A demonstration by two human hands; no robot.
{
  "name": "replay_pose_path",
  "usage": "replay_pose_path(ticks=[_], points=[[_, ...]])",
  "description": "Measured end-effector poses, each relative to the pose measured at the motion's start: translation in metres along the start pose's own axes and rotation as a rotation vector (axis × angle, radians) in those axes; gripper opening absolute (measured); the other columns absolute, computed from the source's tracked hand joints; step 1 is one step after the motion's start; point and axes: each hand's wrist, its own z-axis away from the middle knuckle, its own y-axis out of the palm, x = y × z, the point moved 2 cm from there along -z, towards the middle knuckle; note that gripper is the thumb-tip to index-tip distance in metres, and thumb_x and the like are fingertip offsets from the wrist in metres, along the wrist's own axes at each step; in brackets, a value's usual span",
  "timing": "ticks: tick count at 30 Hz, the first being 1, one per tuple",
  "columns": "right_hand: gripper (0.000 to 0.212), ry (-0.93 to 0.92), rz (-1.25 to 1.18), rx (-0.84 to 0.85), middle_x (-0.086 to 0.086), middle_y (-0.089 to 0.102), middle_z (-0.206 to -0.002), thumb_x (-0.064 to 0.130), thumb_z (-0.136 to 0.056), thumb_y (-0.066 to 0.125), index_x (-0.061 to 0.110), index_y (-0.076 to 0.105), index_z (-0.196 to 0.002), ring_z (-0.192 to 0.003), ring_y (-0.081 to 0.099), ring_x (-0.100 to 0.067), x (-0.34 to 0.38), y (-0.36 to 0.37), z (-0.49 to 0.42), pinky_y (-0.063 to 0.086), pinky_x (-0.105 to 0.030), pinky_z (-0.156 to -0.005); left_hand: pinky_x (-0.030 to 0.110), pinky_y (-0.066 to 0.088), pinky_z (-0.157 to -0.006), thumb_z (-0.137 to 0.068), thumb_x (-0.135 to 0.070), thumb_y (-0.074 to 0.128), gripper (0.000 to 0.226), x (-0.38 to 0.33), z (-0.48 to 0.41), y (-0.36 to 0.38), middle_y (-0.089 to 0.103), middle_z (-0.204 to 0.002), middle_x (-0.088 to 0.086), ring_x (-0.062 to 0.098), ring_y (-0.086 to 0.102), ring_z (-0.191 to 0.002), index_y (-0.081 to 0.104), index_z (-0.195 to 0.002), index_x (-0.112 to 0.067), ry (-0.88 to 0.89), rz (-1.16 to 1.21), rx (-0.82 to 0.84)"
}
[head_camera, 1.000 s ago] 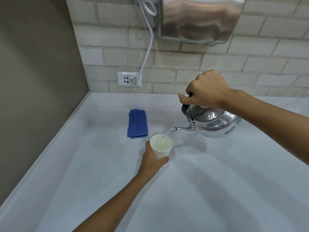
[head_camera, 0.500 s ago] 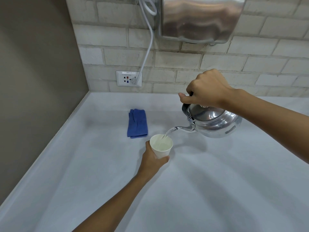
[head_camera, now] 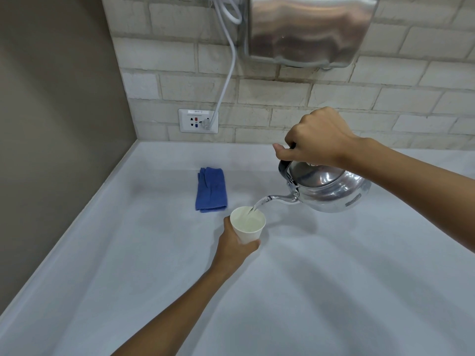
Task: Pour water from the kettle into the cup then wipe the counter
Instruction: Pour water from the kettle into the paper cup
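Observation:
A shiny metal kettle hangs tilted above the white counter, its spout pointing left. My right hand grips its black handle from above. A thin stream of water runs from the spout into a white paper cup, which holds water near its brim. My left hand wraps around the cup's lower part from the near left side. A folded blue cloth lies flat on the counter behind and to the left of the cup.
A brown wall bounds the counter on the left and a brick wall stands at the back. A metal hand dryer hangs on the bricks, its white cord plugged into a socket.
The kettle and cup stay almost in place while water keeps running. My right hand with the kettle has shifted very slightly.

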Motion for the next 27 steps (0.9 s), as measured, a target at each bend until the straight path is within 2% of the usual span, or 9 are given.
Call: replay_pose_path(ticks=[8,15,19,22,25,27], points=[[0.053,-0.006,0.009,-0.003,0.003,0.012,-0.034,0.033,-0.085,0.051,0.009,0.034,-0.041,-0.037,0.008,-0.014,-0.001,0.002,0.0,0.011,-0.02,-0.048,-0.007,0.036,-0.057,-0.063,-0.013,0.08,0.076,0.0,0.0,0.0,0.047,-0.108,-0.003,0.014,0.046,-0.095,0.032,-0.122,-0.014,0.007,-0.003,0.009],[0.053,0.008,-0.034,-0.012,0.0,0.017,-0.035,0.035,-0.086,0.05,0.009,0.034,-0.042,-0.038,0.013,-0.018,-0.003,0.014,0.004,0.012,-0.021,-0.047,-0.007,0.036,-0.057,-0.063,-0.014,0.081,0.075,0.001,0.0,0.0,0.047,-0.108,-0.004,0.013,0.046,-0.095,0.032,-0.12,-0.019,0.007,0.005,0.007],[0.052,0.069,-0.105,-0.062,-0.008,0.033,-0.036,0.035,-0.084,0.053,0.006,0.045,-0.042,-0.041,0.027,-0.025,-0.011,0.028,0.006,0.012,-0.022,-0.046,-0.007,0.036,-0.059,-0.062,-0.017,0.082,0.076,0.002,-0.001,-0.001,0.047,-0.106,-0.007,0.011,0.046,-0.093,0.032,-0.12,-0.02,0.013,-0.006,0.002],[0.052,0.144,-0.181,-0.099,-0.013,0.046,-0.038,0.036,-0.084,0.055,0.005,0.053,-0.043,-0.04,0.034,-0.025,-0.021,0.044,0.01,0.018,-0.021,-0.046,-0.007,0.036,-0.061,-0.061,-0.018,0.082,0.076,0.003,-0.001,-0.001,0.048,-0.106,-0.007,0.011,0.047,-0.094,0.032,-0.118,-0.023,0.023,-0.008,-0.001],[0.056,0.241,-0.28,-0.106,-0.001,0.031,-0.032,0.042,-0.082,0.049,0.012,0.039,-0.036,-0.036,0.026,-0.018,-0.032,0.061,0.013,0.019,-0.021,-0.044,-0.005,0.038,-0.063,-0.061,-0.021,0.083,0.077,0.003,0.0,-0.001,0.048,-0.107,-0.008,0.01,0.046,-0.096,0.032,-0.118,-0.026,0.028,-0.011,-0.005],[0.057,0.333,-0.365,-0.106,0.002,0.021,-0.033,0.043,-0.081,0.049,0.007,0.038,-0.037,-0.037,0.023,-0.018,-0.041,0.074,0.011,0.021,-0.021,-0.045,-0.003,0.039,-0.063,-0.06,-0.024,0.083,0.077,0.003,0.0,-0.002,0.047,-0.106,-0.011,0.009,0.046,-0.096,0.03,-0.115,-0.032,0.019,-0.022,-0.006]])
